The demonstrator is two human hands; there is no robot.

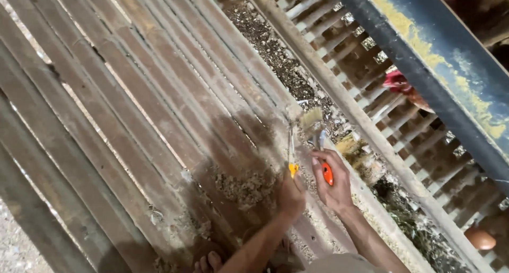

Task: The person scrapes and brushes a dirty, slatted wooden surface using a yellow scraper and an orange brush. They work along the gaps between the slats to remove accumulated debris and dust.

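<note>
My left hand (291, 194) grips a thin scraper (291, 145) with a yellow-orange handle, its blade pointing up along the slatted wooden floor (132, 108). Just to its right, my right hand (333, 184) holds a paintbrush (316, 125) by its orange handle, the pale bristles resting at the edge of the slats beside a strip of dirt. A pile of sawdust-like debris (245, 187) lies on the slats just left of my left hand.
A trough of grit and droppings (275, 55) runs diagonally along a wooden rail. Beyond it stand cage slats, a blue and yellow beam (440, 66), a chicken's red comb (398, 82) and an egg (480, 238). My bare toes (208, 262) show at the bottom.
</note>
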